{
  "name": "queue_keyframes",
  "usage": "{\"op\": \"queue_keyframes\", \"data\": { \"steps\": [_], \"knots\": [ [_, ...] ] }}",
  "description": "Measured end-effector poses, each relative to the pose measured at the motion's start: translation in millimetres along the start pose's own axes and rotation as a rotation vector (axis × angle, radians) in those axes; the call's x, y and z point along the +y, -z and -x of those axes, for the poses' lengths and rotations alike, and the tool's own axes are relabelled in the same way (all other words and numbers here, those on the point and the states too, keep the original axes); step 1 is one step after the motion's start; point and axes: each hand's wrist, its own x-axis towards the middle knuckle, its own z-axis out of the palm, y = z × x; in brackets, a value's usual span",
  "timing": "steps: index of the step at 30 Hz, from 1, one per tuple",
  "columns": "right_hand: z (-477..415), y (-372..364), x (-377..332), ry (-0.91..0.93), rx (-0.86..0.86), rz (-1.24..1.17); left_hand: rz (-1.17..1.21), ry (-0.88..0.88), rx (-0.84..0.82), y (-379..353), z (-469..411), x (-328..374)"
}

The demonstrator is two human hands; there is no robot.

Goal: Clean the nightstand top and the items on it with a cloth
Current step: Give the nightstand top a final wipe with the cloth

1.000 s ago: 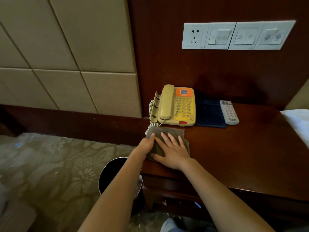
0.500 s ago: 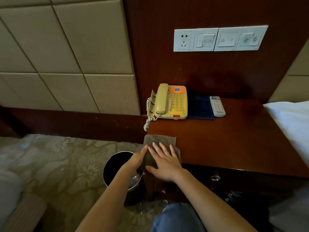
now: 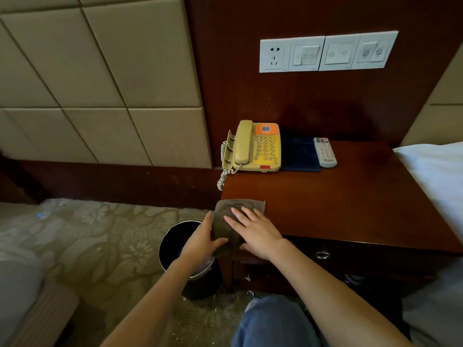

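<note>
The brown cloth [image 3: 235, 216] lies at the front left corner of the nightstand worktop [image 3: 338, 204], hanging over the edge. The right hand [image 3: 255, 231] presses it flat, fingers spread; the left hand [image 3: 200, 242] pinches its overhanging side above the wastebasket [image 3: 172, 244].

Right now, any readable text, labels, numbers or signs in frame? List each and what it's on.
No text is readable.
Yellow corded telephone: orange label with a QR-style code, print too small; keypad digits blurred.
White remote control: button markings and red logo blurred.
White wall switch panel: only icons, captions too small.
Dark blue folder: no text visible.
</note>
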Motion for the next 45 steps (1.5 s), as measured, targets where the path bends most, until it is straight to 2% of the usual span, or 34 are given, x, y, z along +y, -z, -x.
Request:
{"op": "queue_keyframes", "data": {
  "steps": [3,4,6,12,17,22,26,34,37,45],
  "knots": [
    [-4,-16,0,-0.009,0.106,0.055,-0.625,-0.257,0.106,-1,-12,0],
    [-6,-20,2,-0.007,0.143,0.075,-0.756,-0.337,0.106,-1,-16,1],
    [-7,-25,6,-0.005,0.192,0.085,-0.862,-0.408,0.083,-2,-22,1],
    [19,-36,18,-0.09,0.26,0.135,-0.877,-0.501,0.05,-18,-19,22],
    [82,-40,62,-0.219,0.315,0.137,-0.811,-0.604,0.028,-74,-17,82],
    [146,-36,108,-0.339,0.233,0.133,-0.768,-0.696,-0.028,-123,-19,143],
    [172,-35,130,-0.334,0.217,0.158,-0.826,-0.783,-0.132,-132,-28,165],
    [173,-42,140,-0.336,0.263,0.116,-0.836,-0.815,-0.227,-122,-37,164],
    [170,-40,135,-0.359,0.181,0.09,-0.839,-0.819,-0.209,-117,-37,157],
    [120,-11,104,-0.148,0.027,-0.105,-0.785,-0.645,-0.106,-75,-24,103]
  ]
}}
